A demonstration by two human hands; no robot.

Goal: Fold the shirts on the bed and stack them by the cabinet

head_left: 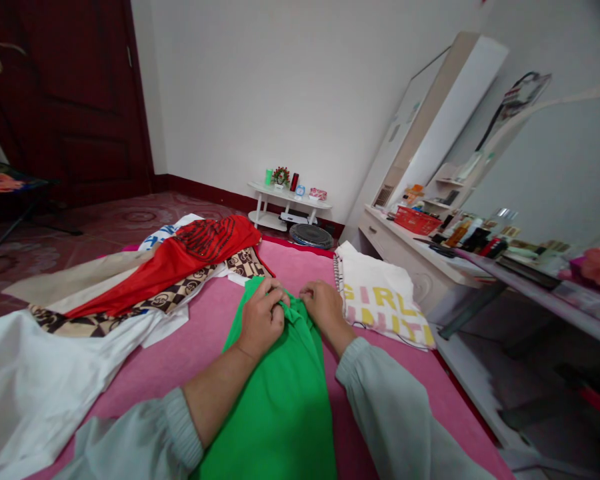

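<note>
A bright green garment (pixel 275 400) lies lengthwise on the pink bedspread (pixel 200 340) in front of me. My left hand (pixel 261 319) is closed on a bunch of the green cloth near its far end. Just to its right, my right hand (pixel 321 308) also pinches the same far edge of the green garment. Both sleeves are pale grey.
A heap of clothes lies to the left: a red top (pixel 180 257), a brown checked cloth (pixel 170 297), white cloth (pixel 30 380). A white shirt with yellow and pink letters (pixel 380 300) lies to the right. Further right stand a cluttered dressing table (pixel 430 250) and a mirror.
</note>
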